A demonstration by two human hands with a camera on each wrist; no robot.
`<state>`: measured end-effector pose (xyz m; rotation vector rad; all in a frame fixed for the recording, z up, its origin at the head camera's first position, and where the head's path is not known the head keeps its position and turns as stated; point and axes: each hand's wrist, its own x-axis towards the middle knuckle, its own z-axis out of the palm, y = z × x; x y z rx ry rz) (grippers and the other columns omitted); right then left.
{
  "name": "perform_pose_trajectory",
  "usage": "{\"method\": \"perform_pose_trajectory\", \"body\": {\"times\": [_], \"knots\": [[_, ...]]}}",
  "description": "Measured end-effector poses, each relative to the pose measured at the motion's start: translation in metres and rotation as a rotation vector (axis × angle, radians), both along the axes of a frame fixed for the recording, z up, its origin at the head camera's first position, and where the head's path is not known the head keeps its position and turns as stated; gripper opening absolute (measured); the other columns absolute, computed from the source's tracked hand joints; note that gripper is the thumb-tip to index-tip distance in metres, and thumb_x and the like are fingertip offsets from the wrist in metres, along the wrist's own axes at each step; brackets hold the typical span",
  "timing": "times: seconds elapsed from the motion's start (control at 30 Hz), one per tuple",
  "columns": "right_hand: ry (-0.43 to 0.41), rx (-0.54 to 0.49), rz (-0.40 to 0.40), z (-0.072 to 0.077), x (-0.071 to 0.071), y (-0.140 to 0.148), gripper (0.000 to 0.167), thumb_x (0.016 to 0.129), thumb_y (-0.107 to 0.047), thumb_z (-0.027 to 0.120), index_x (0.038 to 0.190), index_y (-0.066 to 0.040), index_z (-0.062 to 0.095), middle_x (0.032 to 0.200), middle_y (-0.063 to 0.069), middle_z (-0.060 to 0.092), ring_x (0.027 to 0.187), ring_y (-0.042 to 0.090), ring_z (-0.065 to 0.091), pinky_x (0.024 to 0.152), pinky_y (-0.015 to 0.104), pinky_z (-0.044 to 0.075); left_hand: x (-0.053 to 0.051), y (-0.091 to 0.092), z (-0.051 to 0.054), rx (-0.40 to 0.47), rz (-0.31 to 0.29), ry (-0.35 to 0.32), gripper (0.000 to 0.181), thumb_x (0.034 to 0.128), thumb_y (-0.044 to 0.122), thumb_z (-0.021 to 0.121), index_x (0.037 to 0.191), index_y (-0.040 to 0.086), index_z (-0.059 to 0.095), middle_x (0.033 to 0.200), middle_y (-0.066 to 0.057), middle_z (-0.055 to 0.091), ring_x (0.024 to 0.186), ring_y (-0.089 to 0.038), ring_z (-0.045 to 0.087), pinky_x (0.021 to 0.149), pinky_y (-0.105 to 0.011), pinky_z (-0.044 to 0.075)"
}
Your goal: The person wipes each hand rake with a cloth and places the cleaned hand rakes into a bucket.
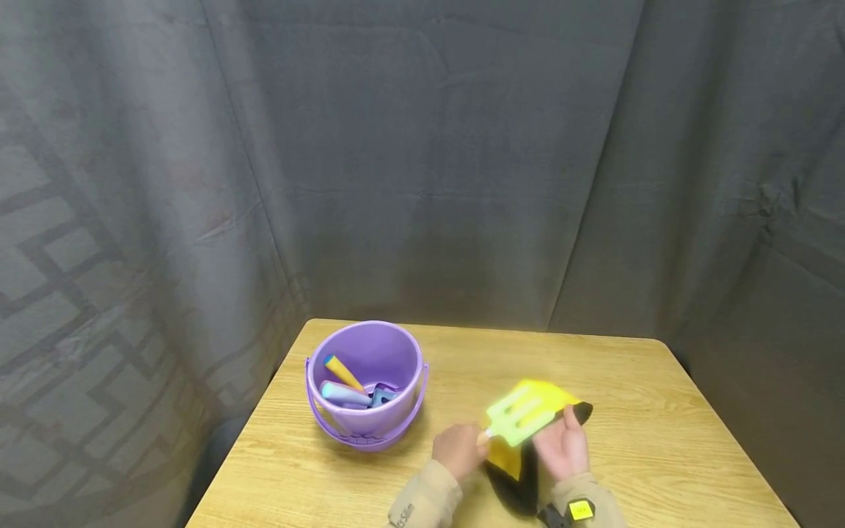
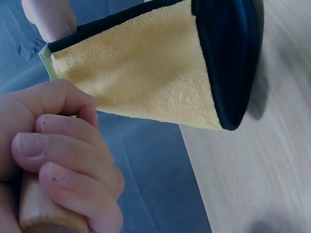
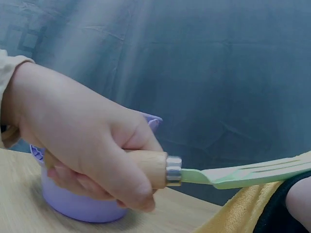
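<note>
In the head view, my left hand (image 1: 457, 451) grips the wooden handle (image 3: 146, 167) of a light green hand fork (image 1: 521, 414). A metal ferrule joins handle and slotted head. My right hand (image 1: 562, 444) holds a yellow cloth with black edging (image 1: 507, 458) against the head from behind and below, its thumb near the cloth's upper edge. Part of the cloth hangs down between the hands. In the left wrist view the cloth (image 2: 141, 68) covers most of the fork head. The right hand's other fingers are hidden behind the cloth, and motion blurs the fork.
A purple bucket (image 1: 372, 422) with a lowered handle stands left of my hands on the wooden table (image 1: 647, 440). Inside it lie a tool with a yellow handle (image 1: 343, 372) and one with a pale blue handle (image 1: 343, 394). Grey curtains (image 1: 429, 169) hang around the table.
</note>
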<state>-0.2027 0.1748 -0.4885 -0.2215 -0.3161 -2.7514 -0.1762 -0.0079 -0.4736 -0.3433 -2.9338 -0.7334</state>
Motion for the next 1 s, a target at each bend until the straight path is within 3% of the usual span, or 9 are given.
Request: {"method": "perform_pose_trajectory", "body": {"times": [0.07,0.13,0.23,0.33,0.4,0.73,1.0], "knots": [[-0.004,-0.013,-0.001,-0.001,-0.001,0.001,0.032,0.096,-0.032,0.029,0.126,-0.021,0.029,0.127,0.011,0.04,0.128,0.002,0.001,0.105,0.027,0.0,0.0,0.0,-0.002,0.0,-0.001,0.0,0.026,0.0728,0.021,0.067,0.059,0.014,0.045,0.051,0.007,0.038,0.044,-0.008,0.036,0.041,-0.021,0.031],[-0.021,-0.013,-0.006,0.0,-0.002,0.002,0.034,0.096,-0.032,0.03,0.13,-0.03,0.024,0.129,0.009,0.038,0.129,0.002,0.0,0.105,0.028,0.0,0.0,-0.001,-0.004,0.007,-0.001,0.0,0.027,0.0733,0.021,0.067,0.059,0.014,0.045,0.051,0.007,0.038,0.043,-0.008,0.036,0.041,-0.021,0.03],[-0.053,0.014,-0.019,0.002,-0.004,0.003,0.048,0.096,-0.033,0.031,0.133,-0.046,0.004,0.142,-0.001,0.02,0.128,0.002,-0.006,0.105,0.029,0.0,-0.001,-0.001,-0.005,0.017,-0.003,0.003,0.028,0.0745,0.022,0.067,0.059,0.014,0.045,0.051,0.007,0.038,0.043,-0.008,0.036,0.041,-0.021,0.03],[-0.078,0.044,-0.033,0.004,-0.005,0.003,0.055,0.096,-0.034,0.03,0.133,-0.048,-0.008,0.145,-0.016,-0.004,0.128,0.001,-0.009,0.105,0.028,-0.002,-0.001,-0.002,-0.006,0.021,-0.003,0.004,0.028,0.0754,0.022,0.066,0.059,0.014,0.044,0.051,0.007,0.038,0.043,-0.008,0.035,0.04,-0.021,0.03],[-0.097,0.07,-0.046,0.006,-0.005,0.003,0.054,0.096,-0.036,0.028,0.133,-0.049,-0.009,0.142,-0.024,-0.012,0.128,0.0,-0.009,0.104,0.026,-0.003,-0.001,-0.002,-0.008,0.02,-0.001,0.005,0.028,0.075,0.022,0.065,0.059,0.014,0.044,0.051,0.007,0.037,0.043,-0.008,0.035,0.04,-0.021,0.03],[-0.185,0.128,-0.086,0.011,-0.004,0.006,0.05,0.095,-0.037,0.031,0.133,-0.046,0.001,0.141,-0.018,0.013,0.129,-0.002,0.002,0.105,0.024,0.003,-0.004,-0.005,-0.013,-0.003,0.0,0.021,0.028,0.0739,0.023,0.068,0.06,0.015,0.045,0.051,0.007,0.038,0.044,-0.007,0.036,0.041,-0.021,0.03],[-0.16,0.174,-0.126,0.015,-0.005,0.006,0.052,0.094,-0.043,0.023,0.134,-0.047,-0.011,0.141,-0.027,-0.011,0.129,-0.004,-0.007,0.103,0.02,-0.001,-0.004,-0.007,-0.012,0.013,0.005,0.012,0.028,0.073,0.023,0.07,0.06,0.016,0.046,0.051,0.009,0.038,0.045,-0.007,0.035,0.043,-0.02,0.03]]}}
